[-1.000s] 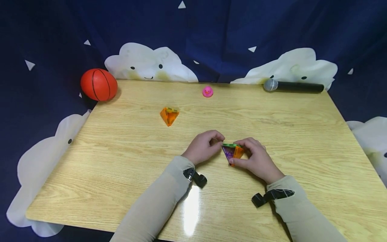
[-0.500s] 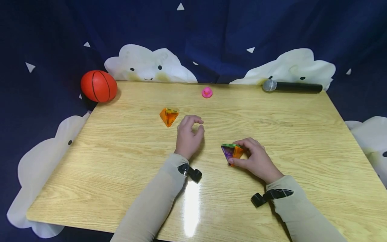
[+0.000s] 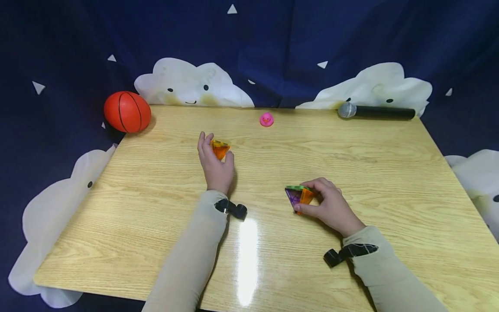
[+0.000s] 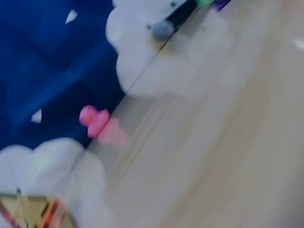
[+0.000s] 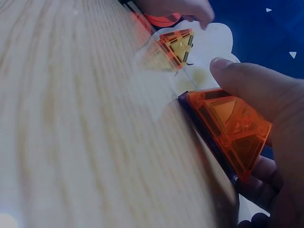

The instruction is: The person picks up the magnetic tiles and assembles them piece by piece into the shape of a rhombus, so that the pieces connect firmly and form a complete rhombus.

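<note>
In the head view my left hand (image 3: 216, 167) is at the orange and yellow magnetic-tile pyramid (image 3: 220, 150) on the left part of the table. Its fingers are spread along the pyramid's left side, the thumb near the right; contact is not clear. The left wrist view catches just part of this pyramid (image 4: 35, 213) low in a corner. My right hand (image 3: 331, 206) holds a second magnetic-tile shape (image 3: 307, 196) of orange, purple and green tiles between thumb and fingers, on the table. Close up, the right wrist view shows its orange triangular face (image 5: 232, 128) beside the thumb (image 5: 251, 83).
A red ball (image 3: 127, 112) sits at the table's (image 3: 362, 173) back left corner. A pink rubber duck (image 3: 267, 119) stands at the back middle, and a microphone (image 3: 376, 112) lies at the back right. Behind the table hangs a dark blue curtain (image 3: 273, 47) with clouds.
My left hand has left the shape in the right hand and moved left and away to the orange and yellow pyramid, its fingers spreading. The right hand stays put with its shape.
</note>
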`<action>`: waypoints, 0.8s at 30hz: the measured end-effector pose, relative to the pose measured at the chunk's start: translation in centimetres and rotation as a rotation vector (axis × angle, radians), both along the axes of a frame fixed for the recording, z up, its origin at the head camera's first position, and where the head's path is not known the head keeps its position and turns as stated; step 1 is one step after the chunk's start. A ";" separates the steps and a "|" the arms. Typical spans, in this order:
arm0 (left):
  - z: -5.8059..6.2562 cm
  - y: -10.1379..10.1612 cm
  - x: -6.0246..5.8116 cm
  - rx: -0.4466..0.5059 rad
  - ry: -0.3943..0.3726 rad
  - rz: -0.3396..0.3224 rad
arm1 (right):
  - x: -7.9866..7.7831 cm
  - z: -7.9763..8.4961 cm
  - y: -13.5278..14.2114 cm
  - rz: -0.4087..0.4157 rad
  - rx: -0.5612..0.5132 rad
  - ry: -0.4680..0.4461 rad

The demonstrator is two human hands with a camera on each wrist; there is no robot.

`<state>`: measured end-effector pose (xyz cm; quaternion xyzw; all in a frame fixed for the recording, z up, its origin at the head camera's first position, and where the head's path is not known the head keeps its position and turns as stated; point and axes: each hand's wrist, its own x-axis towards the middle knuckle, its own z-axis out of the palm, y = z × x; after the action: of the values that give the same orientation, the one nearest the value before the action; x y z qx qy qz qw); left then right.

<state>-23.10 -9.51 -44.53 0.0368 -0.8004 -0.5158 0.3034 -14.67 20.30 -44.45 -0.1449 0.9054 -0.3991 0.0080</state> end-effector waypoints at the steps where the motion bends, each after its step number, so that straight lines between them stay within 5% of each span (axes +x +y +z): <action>1: -0.1 -0.4 -0.2 0.005 -0.022 0.005 | 0.0 0.0 0.0 -0.001 -0.001 -0.001; 5: -0.5 -2.1 -1.0 0.013 -0.110 -0.004 | 0.0 0.0 0.1 -0.001 -0.002 0.001; 13: -0.8 -4.7 -1.9 0.047 -0.273 -0.164 | 0.0 0.0 0.0 0.005 -0.010 0.002; 24: -1.0 -5.0 -2.2 -0.112 -0.243 -0.215 | 0.0 -0.1 0.1 -0.001 -0.016 -0.018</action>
<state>-25.31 -14.53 -45.50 -0.0039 -0.8581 -0.4914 0.1490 -14.70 20.39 -44.53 -0.1408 0.9021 -0.4076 0.0149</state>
